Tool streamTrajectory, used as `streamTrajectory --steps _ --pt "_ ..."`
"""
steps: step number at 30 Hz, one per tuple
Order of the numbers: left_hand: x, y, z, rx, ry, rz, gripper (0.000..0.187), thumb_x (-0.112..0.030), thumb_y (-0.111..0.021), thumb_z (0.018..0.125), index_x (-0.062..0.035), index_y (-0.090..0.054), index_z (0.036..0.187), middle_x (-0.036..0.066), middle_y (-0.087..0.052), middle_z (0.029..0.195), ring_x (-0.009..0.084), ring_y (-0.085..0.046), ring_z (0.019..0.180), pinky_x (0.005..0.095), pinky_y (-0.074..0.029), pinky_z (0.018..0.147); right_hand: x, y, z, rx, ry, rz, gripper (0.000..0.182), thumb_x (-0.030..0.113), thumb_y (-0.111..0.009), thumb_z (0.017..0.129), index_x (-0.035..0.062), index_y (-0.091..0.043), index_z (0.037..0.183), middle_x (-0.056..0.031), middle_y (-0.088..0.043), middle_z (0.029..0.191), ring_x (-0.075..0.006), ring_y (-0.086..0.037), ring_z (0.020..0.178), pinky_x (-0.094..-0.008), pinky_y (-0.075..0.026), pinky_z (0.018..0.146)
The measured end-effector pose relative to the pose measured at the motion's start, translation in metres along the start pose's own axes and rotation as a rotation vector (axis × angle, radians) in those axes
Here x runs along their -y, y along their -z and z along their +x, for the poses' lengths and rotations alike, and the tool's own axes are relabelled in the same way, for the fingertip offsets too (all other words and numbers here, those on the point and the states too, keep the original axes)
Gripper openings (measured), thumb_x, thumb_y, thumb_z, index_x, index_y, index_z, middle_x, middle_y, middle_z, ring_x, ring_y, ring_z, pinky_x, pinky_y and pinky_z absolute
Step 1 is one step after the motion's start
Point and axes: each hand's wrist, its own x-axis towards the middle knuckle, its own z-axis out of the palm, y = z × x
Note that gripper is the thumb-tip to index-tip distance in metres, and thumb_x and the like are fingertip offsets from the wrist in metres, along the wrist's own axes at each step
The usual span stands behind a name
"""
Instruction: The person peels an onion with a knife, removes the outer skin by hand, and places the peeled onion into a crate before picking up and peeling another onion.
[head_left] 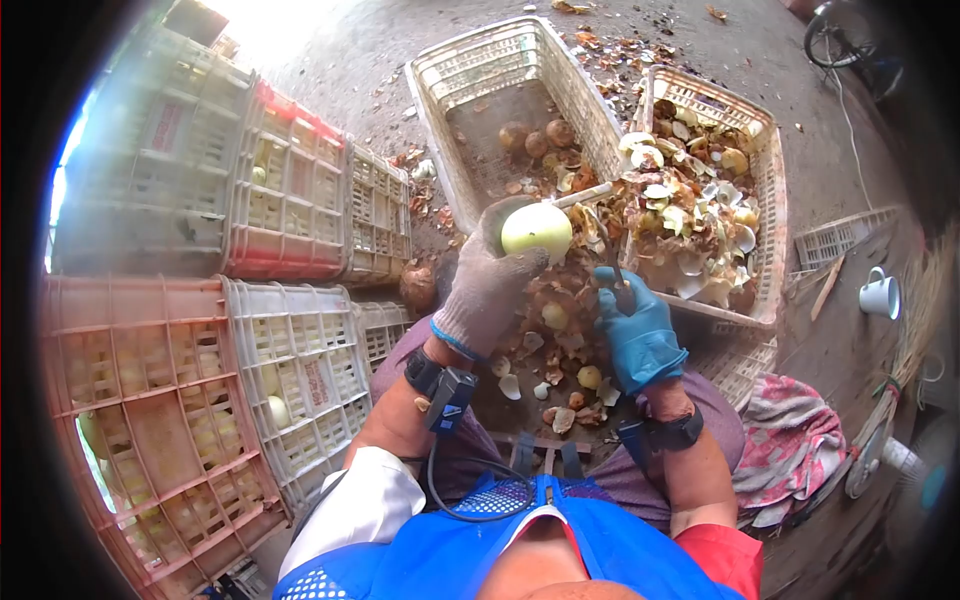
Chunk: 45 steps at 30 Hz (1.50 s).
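My left hand (488, 280), in a grey-white knitted glove with a blue cuff, is closed around a peeled, pale green-white onion (537, 232). To its right, my right hand (640, 325) wears a blue rubber glove and grips a knife (604, 238) whose dark, narrow blade points up and away from me. The blade is apart from the onion, and much of the handle is hidden by the fingers. Below both hands, onion skins (545, 345) and a few small bulbs lie on the ground between my knees.
A pale crate (600, 130) ahead holds several brown unpeeled onions (536, 145). Beside it, another crate (770, 200) is heaped with skins and trimmings. Stacked crates (290, 190) of peeled onions stand at left. At right are a white mug (880, 296) and a pink-white cloth (790, 440).
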Motion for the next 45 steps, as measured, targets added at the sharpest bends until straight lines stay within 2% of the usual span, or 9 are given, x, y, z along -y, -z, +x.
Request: streamTrajectory --steps 2,5,8,14,23,26,29,35,45 --pt "-0.002 0.004 0.0 0.002 0.038 0.024 0.053 -0.008 -0.068 0.089 -0.0032 -0.053 0.139 0.01 -0.066 0.12 0.0164 -0.066 0.106 0.0294 -0.058 0.088 0.011 -0.004 -0.006 -0.029 -0.008 0.149 0.032 0.009 -0.07 0.097 0.0072 -0.068 0.128 -0.0065 -0.075 0.088 -0.0057 -0.063 0.071 -0.0283 -0.055 0.067" --pt "0.001 0.005 0.001 0.074 0.099 -0.183 0.064 -0.015 -0.074 0.088 -0.0022 -0.048 0.144 0.016 -0.06 0.134 0.0279 -0.062 0.122 0.0428 -0.054 0.106 -0.001 -0.006 -0.001 -0.018 0.064 0.139 0.033 0.007 -0.07 0.096 0.0064 -0.068 0.129 -0.006 -0.076 0.089 -0.009 -0.066 0.071 -0.0295 -0.056 0.069" --pt "0.008 0.005 0.002 0.093 0.137 -0.379 0.062 -0.022 -0.074 0.092 -0.0026 -0.048 0.145 0.018 -0.059 0.135 0.0325 -0.06 0.126 0.05 -0.05 0.111 -0.015 -0.007 0.003 -0.061 0.22 -0.002 0.033 0.009 -0.07 0.096 0.0069 -0.068 0.129 -0.0094 -0.077 0.091 -0.0114 -0.07 0.074 -0.0304 -0.057 0.071" --pt "0.014 0.007 0.0 0.113 0.197 -0.683 0.055 -0.024 -0.069 0.097 -0.0068 -0.048 0.145 0.014 -0.058 0.135 0.0313 -0.057 0.126 0.0561 -0.051 0.107 0.001 0.0 -0.001 -0.085 0.142 -0.13 0.035 0.013 -0.072 0.096 0.0071 -0.067 0.13 -0.0148 -0.076 0.108 -0.0138 -0.074 0.089 -0.0312 -0.057 0.078" --pt "0.015 0.006 -0.002 0.162 0.207 -0.742 0.059 -0.023 -0.07 0.096 -0.0057 -0.046 0.147 0.014 -0.056 0.139 0.0323 -0.057 0.128 0.0543 -0.046 0.114 -0.007 -0.006 0.002 -0.188 0.425 -0.131 0.036 0.01 -0.071 0.096 0.0061 -0.067 0.131 -0.0158 -0.074 0.119 -0.0205 -0.074 0.098 -0.0329 -0.057 0.087" --pt "0.011 0.003 -0.002 0.188 0.154 -0.731 0.061 -0.018 -0.071 0.094 -0.0049 -0.045 0.147 0.015 -0.056 0.138 0.0304 -0.058 0.127 0.052 -0.049 0.112 0.006 -0.004 -0.005 -0.068 0.24 -0.052 0.036 0.01 -0.072 0.096 0.0061 -0.067 0.131 -0.0154 -0.074 0.12 -0.0191 -0.074 0.1 -0.0319 -0.057 0.087" --pt "0.004 0.001 -0.002 0.179 0.122 -0.547 0.064 -0.012 -0.072 0.091 -0.0046 -0.044 0.148 0.014 -0.058 0.135 0.0278 -0.061 0.123 0.0476 -0.055 0.106 0.002 -0.001 -0.006 -0.031 0.258 -0.093 0.036 0.017 -0.066 0.102 0.0039 -0.064 0.135 -0.0069 -0.073 0.117 -0.0088 -0.065 0.093 -0.0271 -0.054 0.086" --pt "-0.013 0.003 -0.002 0.134 0.044 -0.104 0.066 -0.005 -0.074 0.084 -0.0054 -0.048 0.145 0.012 -0.061 0.129 0.0233 -0.064 0.115 0.041 -0.059 0.098 0.006 0.0 -0.01 -0.003 0.262 0.0 0.036 0.019 -0.066 0.103 0.0043 -0.064 0.136 -0.0089 -0.072 0.117 -0.0107 -0.065 0.1 -0.028 -0.054 0.089" --pt "-0.017 0.004 0.0 0.081 -0.153 0.326 0.075 -0.01 -0.092 0.072 -0.0066 -0.056 0.138 0.007 -0.063 0.131 0.0149 -0.059 0.122 0.0313 -0.049 0.106 0.015 0.005 -0.012 -0.016 0.302 -0.112 0.035 0.014 -0.067 0.101 0.0023 -0.066 0.133 -0.0141 -0.072 0.122 -0.0194 -0.068 0.113 -0.032 -0.052 0.099"
